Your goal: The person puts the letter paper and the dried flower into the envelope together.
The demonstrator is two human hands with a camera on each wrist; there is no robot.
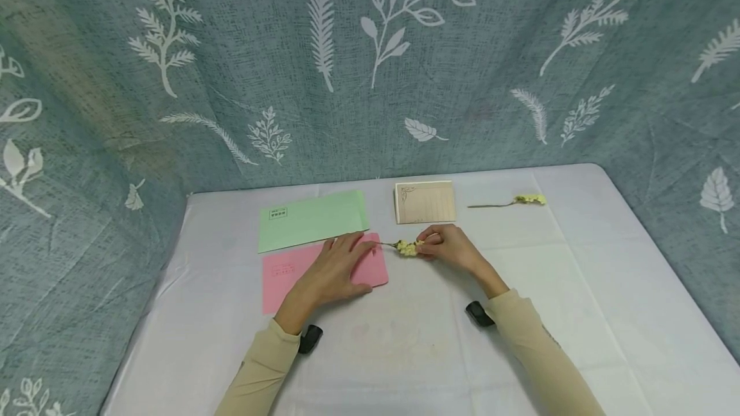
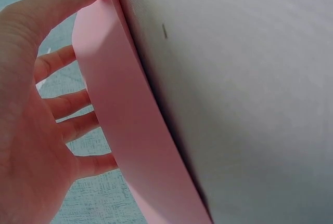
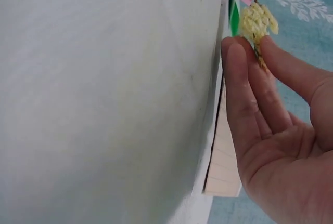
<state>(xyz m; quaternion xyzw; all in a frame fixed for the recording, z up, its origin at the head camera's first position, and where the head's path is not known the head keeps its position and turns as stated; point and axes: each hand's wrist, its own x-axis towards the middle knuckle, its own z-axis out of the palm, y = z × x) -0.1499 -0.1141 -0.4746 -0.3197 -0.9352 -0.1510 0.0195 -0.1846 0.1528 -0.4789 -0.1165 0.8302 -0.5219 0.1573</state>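
A pink envelope [image 1: 370, 268] lies on the table, its right end bulging. My left hand [image 1: 338, 268] spans that end, thumb at the near edge and fingers spread over the far part. In the left wrist view the thumb lies along the envelope [image 2: 114, 94] and the fingertips meet its far edge. My right hand [image 1: 451, 246] pinches a dried yellow flower sprig [image 1: 408, 248] by its blossom end. The sprig's thin stem points left to the envelope's mouth, close to the left index finger. In the right wrist view, thumb and fingers hold the blossoms [image 3: 255, 21].
Behind the pink envelope lies a green envelope [image 1: 312, 220]. A small pad of vintage-style paper [image 1: 426, 203] is at the back middle. To its right rests another yellow flower sprig [image 1: 528, 199]. A leaf-patterned curtain [image 1: 347, 127] rises behind the white-covered table [image 1: 578, 313].
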